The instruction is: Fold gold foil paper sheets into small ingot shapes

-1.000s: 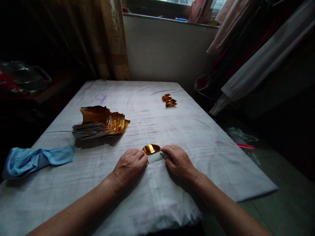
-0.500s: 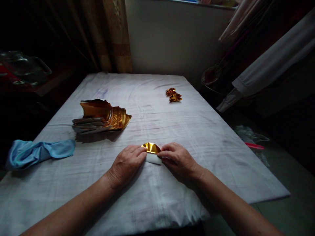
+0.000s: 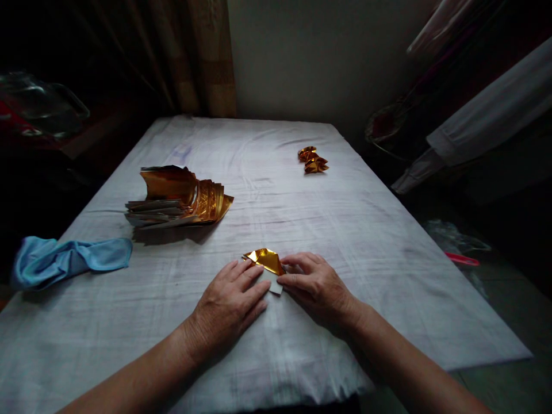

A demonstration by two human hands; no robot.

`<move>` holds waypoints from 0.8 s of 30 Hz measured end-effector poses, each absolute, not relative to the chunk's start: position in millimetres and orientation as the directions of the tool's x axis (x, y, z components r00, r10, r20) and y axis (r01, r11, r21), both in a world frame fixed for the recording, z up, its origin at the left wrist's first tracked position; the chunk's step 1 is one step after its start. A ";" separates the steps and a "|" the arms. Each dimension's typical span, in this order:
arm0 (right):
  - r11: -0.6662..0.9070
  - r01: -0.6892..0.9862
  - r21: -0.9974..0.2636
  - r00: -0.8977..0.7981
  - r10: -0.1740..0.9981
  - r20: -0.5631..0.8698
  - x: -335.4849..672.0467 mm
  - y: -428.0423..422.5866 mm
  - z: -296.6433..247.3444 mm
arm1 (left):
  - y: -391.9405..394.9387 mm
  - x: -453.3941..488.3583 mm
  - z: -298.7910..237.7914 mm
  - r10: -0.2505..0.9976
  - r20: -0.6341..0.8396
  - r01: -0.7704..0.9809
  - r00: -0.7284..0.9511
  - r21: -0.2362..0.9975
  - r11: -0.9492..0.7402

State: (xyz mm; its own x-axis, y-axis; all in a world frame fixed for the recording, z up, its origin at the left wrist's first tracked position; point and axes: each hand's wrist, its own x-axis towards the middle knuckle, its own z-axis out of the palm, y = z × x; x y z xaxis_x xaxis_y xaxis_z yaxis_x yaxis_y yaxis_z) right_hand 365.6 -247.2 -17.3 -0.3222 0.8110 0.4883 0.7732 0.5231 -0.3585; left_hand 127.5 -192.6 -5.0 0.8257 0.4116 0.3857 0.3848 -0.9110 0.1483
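Observation:
A partly folded sheet of gold foil paper (image 3: 268, 260) lies near the front of the table, its gold side up along the far edge and a pale strip nearer me. My left hand (image 3: 230, 299) rests flat across the paper's left part, fingers stretched and slightly apart. At the right end, my right hand (image 3: 317, 284) pinches the paper's edge between thumb and fingers. Farther off to the left stands a fanned stack of gold paper sheets (image 3: 170, 187). Two small folded gold paper pieces (image 3: 316, 165) sit together toward the back right.
A white cloth (image 3: 267, 201) with wrinkles covers the table. On its left edge lies a crumpled blue cloth (image 3: 73, 261). A glass jug (image 3: 38, 106) stands on a dark surface at left. Pale clothing (image 3: 487, 109) hangs at right, above a pink-handled object (image 3: 461, 259).
My left hand has spread its fingers and laid them over the paper. The paper has turned slightly, its right end nearer me. The whole view has shifted a little.

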 end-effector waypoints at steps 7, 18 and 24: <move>0.470 0.777 -0.418 -0.275 0.852 0.446 361.3 -247.1 -20.3 | -198.3 149.1 -7.0 0.426 0.415 0.397 0.804 0.159 -0.904; 0.358 0.720 -0.595 -0.103 0.902 0.419 357.1 -251.6 -21.0 | -191.8 153.8 -10.3 0.577 0.439 0.483 0.689 0.315 -0.817; 0.299 0.772 -0.561 -0.082 0.922 0.379 357.5 -252.4 -21.5 | -191.1 153.6 -19.4 0.588 0.466 0.515 0.661 0.288 -0.807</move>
